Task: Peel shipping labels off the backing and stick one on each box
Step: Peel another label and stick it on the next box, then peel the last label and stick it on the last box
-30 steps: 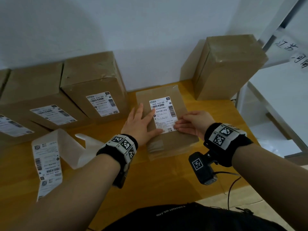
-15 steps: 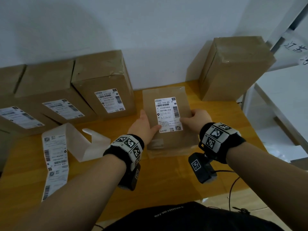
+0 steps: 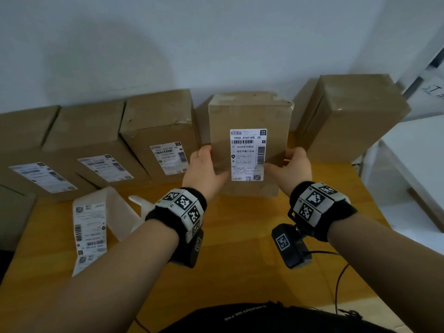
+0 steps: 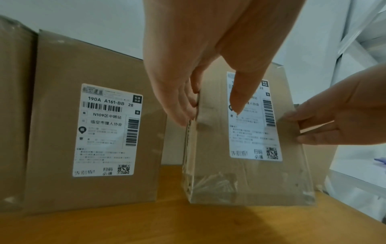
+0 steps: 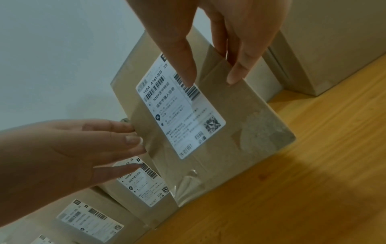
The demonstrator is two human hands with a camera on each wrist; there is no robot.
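Observation:
A brown cardboard box (image 3: 222, 131) stands upright between my hands, its white shipping label (image 3: 248, 155) facing me. My left hand (image 3: 206, 167) grips its left edge, thumb on the front face. My right hand (image 3: 287, 168) grips the right edge, thumb at the label's side. In the left wrist view the left hand (image 4: 208, 82) holds the box (image 4: 246, 178) low over the table; contact with the table is unclear. In the right wrist view my right hand (image 5: 219, 41) holds the box (image 5: 240, 115). The label strip (image 3: 90, 234) on its backing lies to the left.
Three labelled boxes (image 3: 158, 121) (image 3: 91, 131) (image 3: 24, 131) stand in a row against the wall, left of the held box. An unlabelled box (image 3: 353, 116) stands at the back right. The wooden table (image 3: 240, 236) ends at the right beside a white shelf (image 3: 413, 150).
The box lay flat with my hands smoothing the label. Both hands have since taken its edges, tipped it upright and moved it back toward the row of boxes.

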